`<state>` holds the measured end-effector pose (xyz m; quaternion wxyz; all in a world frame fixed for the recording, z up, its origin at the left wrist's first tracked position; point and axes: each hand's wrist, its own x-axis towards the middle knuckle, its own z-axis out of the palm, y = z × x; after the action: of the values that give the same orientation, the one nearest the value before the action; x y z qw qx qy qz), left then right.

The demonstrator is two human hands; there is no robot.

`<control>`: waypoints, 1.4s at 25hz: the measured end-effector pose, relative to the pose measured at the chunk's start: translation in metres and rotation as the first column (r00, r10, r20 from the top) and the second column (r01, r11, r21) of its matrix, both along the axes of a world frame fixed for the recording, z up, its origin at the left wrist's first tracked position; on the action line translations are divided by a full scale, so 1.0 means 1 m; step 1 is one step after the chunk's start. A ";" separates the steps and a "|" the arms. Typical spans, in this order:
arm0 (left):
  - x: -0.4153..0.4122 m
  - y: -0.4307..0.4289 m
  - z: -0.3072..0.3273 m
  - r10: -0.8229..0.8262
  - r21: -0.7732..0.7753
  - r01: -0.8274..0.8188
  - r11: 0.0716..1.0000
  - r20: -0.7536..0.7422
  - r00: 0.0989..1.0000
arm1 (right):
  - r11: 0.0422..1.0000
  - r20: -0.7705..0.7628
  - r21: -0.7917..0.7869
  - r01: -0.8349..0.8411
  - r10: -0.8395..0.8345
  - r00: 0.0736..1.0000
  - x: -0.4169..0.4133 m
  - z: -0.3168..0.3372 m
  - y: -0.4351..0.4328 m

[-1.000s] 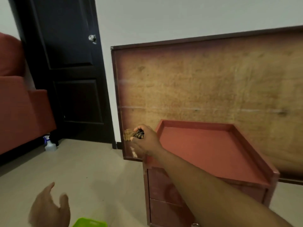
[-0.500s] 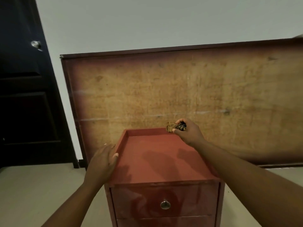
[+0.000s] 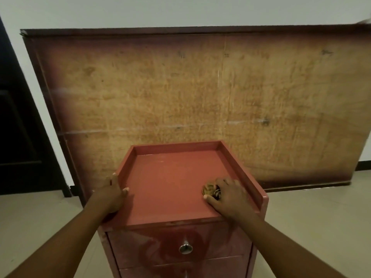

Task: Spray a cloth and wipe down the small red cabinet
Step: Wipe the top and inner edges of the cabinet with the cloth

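The small red cabinet stands in front of me, its recessed top framed by a raised rim, with a drawer and a round metal knob below. My right hand presses a bunched tan and dark cloth flat on the top near the right front corner. My left hand grips the left rim of the cabinet, thumb on the inside edge. No spray bottle shows in this view.
A large worn wooden board leans against the white wall right behind the cabinet. A dark door stands at the left. Pale floor tiles lie on both sides of the cabinet.
My right hand came down from the back rim and set the cloth on the cabinet top near the front right. My left hand stays on the left rim. The view has moved closer.
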<state>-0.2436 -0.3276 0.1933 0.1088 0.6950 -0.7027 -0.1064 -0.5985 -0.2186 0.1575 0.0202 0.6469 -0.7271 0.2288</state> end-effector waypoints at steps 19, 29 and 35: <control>0.007 0.007 0.013 -0.113 -0.031 0.108 0.994 -0.276 0.955 | 0.995 0.008 0.005 0.100 -0.100 0.995 0.001 -0.006 0.021; -0.002 0.018 0.015 -0.049 -0.081 0.043 0.996 -0.074 0.996 | 0.996 0.024 0.055 0.075 -0.076 0.997 -0.010 -0.003 -0.018; -0.003 0.024 0.021 0.001 -0.031 -0.005 1.000 -0.126 0.992 | 0.985 -0.011 0.112 0.130 -0.130 0.991 -0.018 0.001 -0.071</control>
<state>-0.2469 -0.3031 0.2139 0.1639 0.6863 -0.6949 -0.1391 -0.6167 -0.2898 0.1581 -0.0003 0.5986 -0.7795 0.1845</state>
